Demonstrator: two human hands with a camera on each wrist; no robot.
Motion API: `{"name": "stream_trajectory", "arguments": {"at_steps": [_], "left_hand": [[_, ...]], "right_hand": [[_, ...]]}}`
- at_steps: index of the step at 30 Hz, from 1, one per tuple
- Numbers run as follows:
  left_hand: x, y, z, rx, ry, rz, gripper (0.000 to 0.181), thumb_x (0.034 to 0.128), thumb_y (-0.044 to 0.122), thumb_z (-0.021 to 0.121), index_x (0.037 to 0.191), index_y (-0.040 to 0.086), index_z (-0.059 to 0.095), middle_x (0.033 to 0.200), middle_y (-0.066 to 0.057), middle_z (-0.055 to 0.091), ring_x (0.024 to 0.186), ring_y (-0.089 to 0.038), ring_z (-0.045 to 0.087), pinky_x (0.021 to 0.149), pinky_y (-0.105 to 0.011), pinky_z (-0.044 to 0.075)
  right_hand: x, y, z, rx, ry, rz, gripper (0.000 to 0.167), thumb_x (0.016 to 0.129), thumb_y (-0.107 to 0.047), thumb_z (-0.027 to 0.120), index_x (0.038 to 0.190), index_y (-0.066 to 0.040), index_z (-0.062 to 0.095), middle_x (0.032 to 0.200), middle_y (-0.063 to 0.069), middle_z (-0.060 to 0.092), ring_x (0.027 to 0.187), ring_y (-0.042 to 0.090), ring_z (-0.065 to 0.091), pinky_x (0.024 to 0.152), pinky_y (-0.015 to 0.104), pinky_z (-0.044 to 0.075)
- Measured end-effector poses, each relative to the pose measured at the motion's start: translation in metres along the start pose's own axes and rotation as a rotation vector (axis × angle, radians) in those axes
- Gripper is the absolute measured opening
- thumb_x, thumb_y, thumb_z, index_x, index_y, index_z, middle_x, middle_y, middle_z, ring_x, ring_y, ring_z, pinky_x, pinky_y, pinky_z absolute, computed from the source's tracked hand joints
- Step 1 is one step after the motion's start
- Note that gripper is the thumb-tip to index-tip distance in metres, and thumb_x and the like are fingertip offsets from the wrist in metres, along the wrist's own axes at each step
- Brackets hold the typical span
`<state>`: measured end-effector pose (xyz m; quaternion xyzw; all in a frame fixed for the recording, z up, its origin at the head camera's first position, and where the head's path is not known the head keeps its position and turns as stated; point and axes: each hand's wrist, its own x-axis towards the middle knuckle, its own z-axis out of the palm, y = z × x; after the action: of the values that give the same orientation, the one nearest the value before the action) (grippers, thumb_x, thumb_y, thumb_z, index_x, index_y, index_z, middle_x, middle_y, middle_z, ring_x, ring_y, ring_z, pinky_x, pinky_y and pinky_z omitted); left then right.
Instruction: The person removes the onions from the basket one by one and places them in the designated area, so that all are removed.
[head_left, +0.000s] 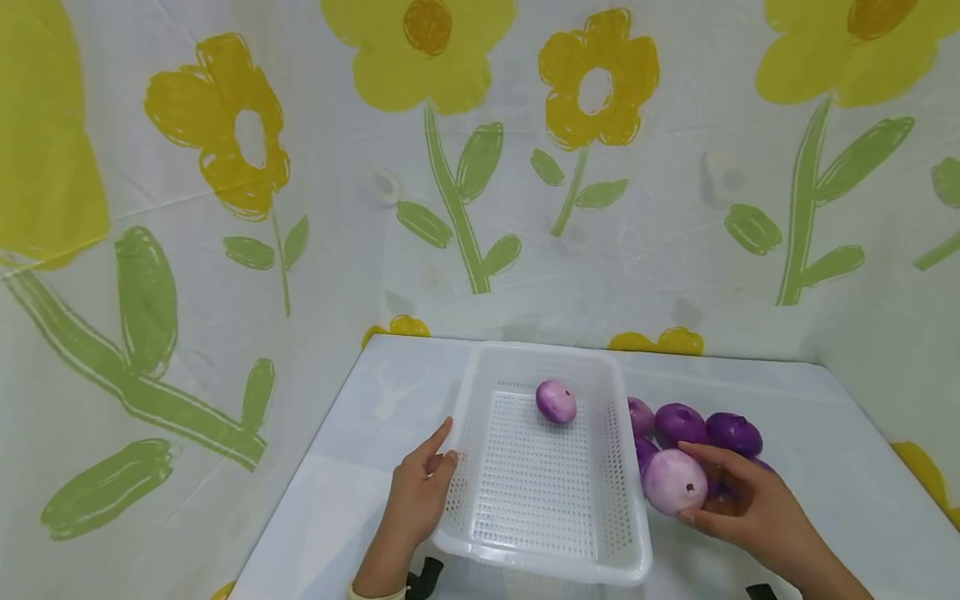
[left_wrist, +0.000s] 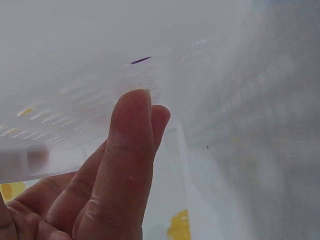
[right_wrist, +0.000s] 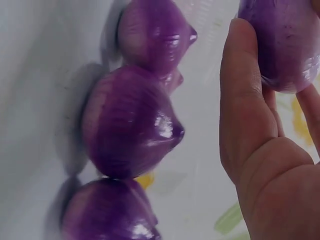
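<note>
A white perforated plastic basket (head_left: 536,546) sits on the table with one purple onion (head_left: 556,402) inside, toward its far end. My left hand (head_left: 422,487) is at the basket's left side, fingers fairly straight and touching or very near the wall. In the left wrist view, the thumb (left_wrist: 131,150) shows close against the pale basket wall. To the right of the basket, my right hand (head_left: 757,508) pinches a pale purple onion (head_left: 675,482) with a small dark hole facing the head camera. In the right wrist view, that onion (right_wrist: 285,45) is held clear of the others.
Several more purple onions (head_left: 680,425) lie grouped on the white table (head_left: 315,517), right of the basket. Three or so line up in the right wrist view, with one onion (right_wrist: 132,122) in the middle. A flower-printed cloth (head_left: 330,167) hangs behind and at both sides.
</note>
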<state>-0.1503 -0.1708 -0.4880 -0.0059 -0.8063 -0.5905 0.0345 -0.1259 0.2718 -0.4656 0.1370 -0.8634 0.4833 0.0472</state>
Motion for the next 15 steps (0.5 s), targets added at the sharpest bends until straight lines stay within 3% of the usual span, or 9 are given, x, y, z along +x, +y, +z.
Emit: {"name": "stream_trajectory", "arguments": {"at_steps": [10, 15], "left_hand": [[0.0, -0.001, 0.0, 0.005, 0.023, -0.008, 0.05, 0.1097, 0.024, 0.057, 0.159, 0.025, 0.051, 0.125, -0.02, 0.072, 0.097, -0.027, 0.075, 0.069, -0.04, 0.063], [-0.001, 0.0, 0.001, 0.021, 0.024, 0.001, 0.05, 0.1095, 0.023, 0.057, 0.159, 0.023, 0.051, 0.125, -0.02, 0.072, 0.095, -0.026, 0.075, 0.069, -0.039, 0.063]], "right_hand": [[-0.009, 0.019, 0.005, 0.102, 0.03, -0.014, 0.077, 0.081, -0.006, 0.092, 0.15, -0.011, 0.058, 0.139, -0.004, 0.065, 0.107, 0.014, 0.07, 0.079, 0.032, 0.063], [-0.013, 0.023, 0.01, 0.079, 0.036, 0.033, 0.078, 0.081, -0.014, 0.094, 0.15, -0.012, 0.059, 0.138, -0.003, 0.066, 0.108, 0.011, 0.069, 0.079, 0.03, 0.062]]}}
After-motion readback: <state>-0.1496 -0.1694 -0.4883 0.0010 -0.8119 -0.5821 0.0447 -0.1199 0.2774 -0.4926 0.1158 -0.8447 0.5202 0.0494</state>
